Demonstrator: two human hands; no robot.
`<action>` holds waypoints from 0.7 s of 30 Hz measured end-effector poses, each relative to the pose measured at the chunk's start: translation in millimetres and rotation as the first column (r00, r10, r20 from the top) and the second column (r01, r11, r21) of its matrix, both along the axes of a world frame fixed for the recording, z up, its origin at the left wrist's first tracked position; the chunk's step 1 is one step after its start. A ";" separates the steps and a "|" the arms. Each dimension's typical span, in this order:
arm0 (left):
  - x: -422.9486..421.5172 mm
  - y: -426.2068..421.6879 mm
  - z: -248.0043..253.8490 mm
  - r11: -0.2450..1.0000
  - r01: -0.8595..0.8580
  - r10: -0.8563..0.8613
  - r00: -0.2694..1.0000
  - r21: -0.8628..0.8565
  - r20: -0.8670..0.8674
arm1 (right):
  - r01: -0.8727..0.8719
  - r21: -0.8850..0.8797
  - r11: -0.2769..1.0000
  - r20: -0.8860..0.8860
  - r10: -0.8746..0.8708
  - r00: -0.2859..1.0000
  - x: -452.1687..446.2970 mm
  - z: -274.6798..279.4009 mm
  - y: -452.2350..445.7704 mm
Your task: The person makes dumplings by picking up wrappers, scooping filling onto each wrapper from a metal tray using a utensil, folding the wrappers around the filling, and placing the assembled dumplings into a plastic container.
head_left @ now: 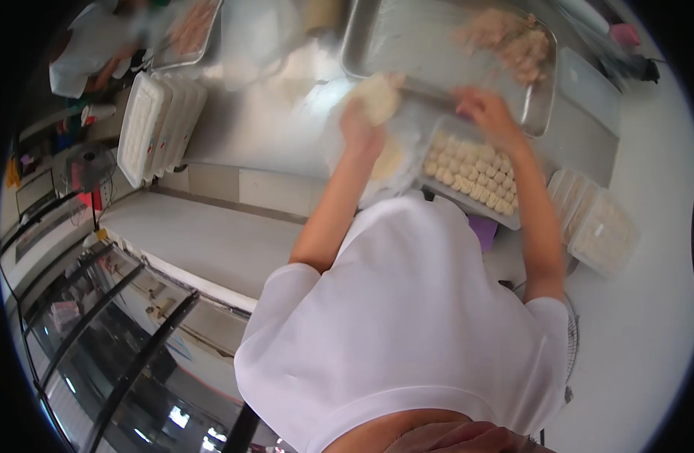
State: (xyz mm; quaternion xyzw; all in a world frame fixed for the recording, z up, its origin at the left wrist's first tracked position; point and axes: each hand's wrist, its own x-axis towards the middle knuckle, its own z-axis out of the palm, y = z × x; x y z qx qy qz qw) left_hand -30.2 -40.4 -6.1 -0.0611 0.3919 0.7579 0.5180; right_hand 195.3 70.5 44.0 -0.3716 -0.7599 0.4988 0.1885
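My left hand (364, 128) holds a pale, flat wrapper (378, 100) just off the near edge of a large metal tray (430, 89). Another round wrapper (387, 157) lies on white sheeting below it. My right hand (484, 113), blurred by motion, hovers over the tray's near edge with its fingers partly curled; whether anything is between them is too small to tell. Ground filling (522, 51) is heaped at the metal tray's right end. Close below my right hand, a plastic tray (431, 181) holds rows of small round dumplings (473, 170).
Stacked white containers (152, 124) stand at the left of the metal table (249, 128). More filled boxes (603, 232) are at the right, and a clear lid (588, 90) lies beside the metal tray. At the upper left a co-worker (86, 45) is near another tray.
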 end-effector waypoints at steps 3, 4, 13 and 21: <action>14.8 24.2 22.6 0.994 0.089 -0.079 0.988 -0.068 0.132 | 0.017 0.488 0.873 0.164 -0.111 0.980 -14.0 5.2 -58.9; 17.1 29.5 17.1 0.994 0.091 -0.082 0.988 -0.068 0.133 | 0.019 0.488 0.873 0.165 -0.114 0.980 -12.5 1.2 -68.4; 12.5 17.5 15.0 0.986 0.165 -0.164 0.986 -0.027 0.022 | 0.156 0.561 0.813 0.253 -0.348 0.903 63.8 24.5 -40.8; 6.9 10.6 -4.2 0.961 0.222 -0.219 0.975 -0.163 0.035 | 0.095 0.570 0.816 0.482 -0.426 0.766 110.7 -36.1 94.8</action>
